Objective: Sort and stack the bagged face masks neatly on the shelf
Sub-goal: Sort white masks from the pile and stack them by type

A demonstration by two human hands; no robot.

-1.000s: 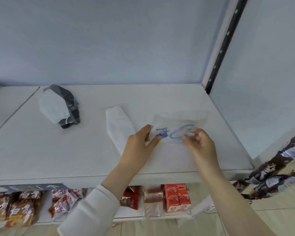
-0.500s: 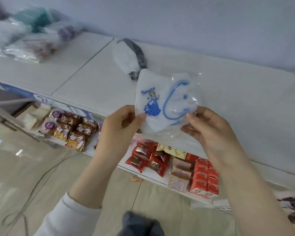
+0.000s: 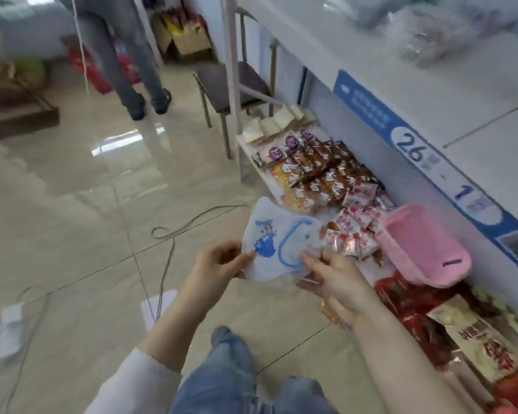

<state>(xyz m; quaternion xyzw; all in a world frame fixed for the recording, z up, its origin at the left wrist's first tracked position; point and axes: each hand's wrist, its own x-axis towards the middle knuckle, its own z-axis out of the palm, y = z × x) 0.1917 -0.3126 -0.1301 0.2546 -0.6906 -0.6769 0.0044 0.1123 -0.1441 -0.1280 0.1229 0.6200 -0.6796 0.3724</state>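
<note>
White bagged mask (image 3: 277,242) between left hand (image 3: 219,264) and right hand (image 3: 331,274)

- Bagged face mask (image 3: 277,243): a white mask inside a clear plastic bag. It has a blue cartoon figure printed on its left half and a blue ear loop curving across its right half.
- Pose: held in the air with the printed face toward me, tilted so the upper corner points up and left. It is off the shelf.
- Hold: my left hand (image 3: 219,264) pinches the lower left edge with the thumb on the front. My right hand (image 3: 338,279) pinches the lower right edge.
- Shelf (image 3: 431,94): white top board, upper right of view.
- Heap of bagged masks (image 3: 425,28): clear bags lying on the shelf top, well apart from the held one. Too blurred to count or to tell the single bags apart.
</note>
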